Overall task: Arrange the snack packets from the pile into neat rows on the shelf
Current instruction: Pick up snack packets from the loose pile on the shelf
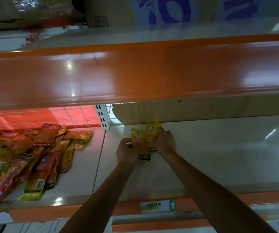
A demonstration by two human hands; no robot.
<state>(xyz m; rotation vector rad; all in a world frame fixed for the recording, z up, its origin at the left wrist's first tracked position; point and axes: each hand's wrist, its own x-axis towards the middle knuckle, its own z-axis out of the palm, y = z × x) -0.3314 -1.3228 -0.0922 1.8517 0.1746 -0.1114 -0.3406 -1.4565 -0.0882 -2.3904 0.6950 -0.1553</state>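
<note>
White shelf [219, 157] with an orange front lip, near its back edge below a cardboard sheet [185, 111]: the left hand [127, 150] pinches the left side of the front yellow packet [139, 142], while the right hand [164, 140] curls its fingers over the rear yellow packet [152, 129], which it overlaps. Both packets run lengthwise from back to front. The pile [26, 157] lies well apart toward the left end, nearer the left hand, which would likely fetch the next one.
</note>
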